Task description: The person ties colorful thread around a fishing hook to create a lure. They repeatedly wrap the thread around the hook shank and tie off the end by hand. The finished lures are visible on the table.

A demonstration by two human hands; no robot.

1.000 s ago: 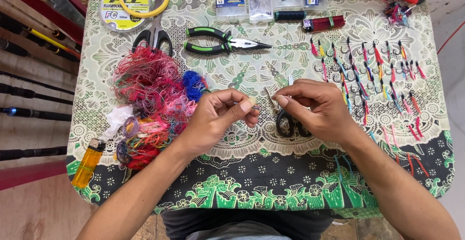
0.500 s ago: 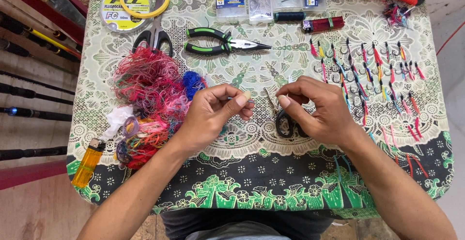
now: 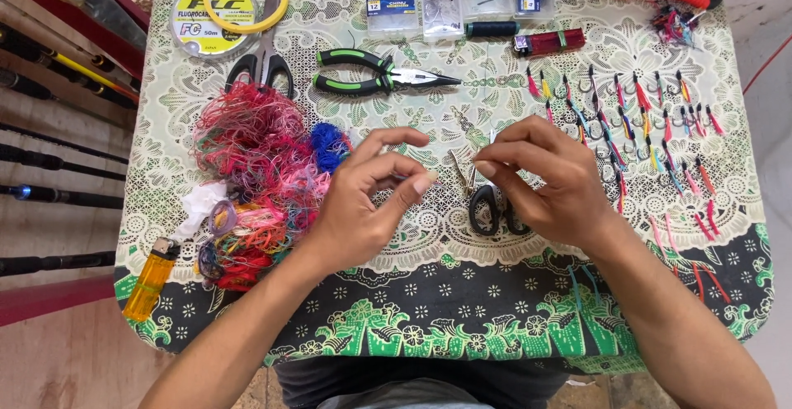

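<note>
Hands (image 3: 367, 203) (image 3: 540, 178) pinch fingertips together above small scissors (image 3: 487, 203).

Whatever your left hand (image 3: 363, 198) and right hand (image 3: 540, 182) pinch is too small to tell; small scissors (image 3: 487, 207) partly hidden.

Table layout seen from above

Thread pile (image 3: 256, 153) lies left of the 2 hands, hooks (image 3: 635, 120) right, pliers (image 3: 371, 75) behind, small scissors (image 3: 491, 203) under the right hand (image 3: 544, 182)
</note>
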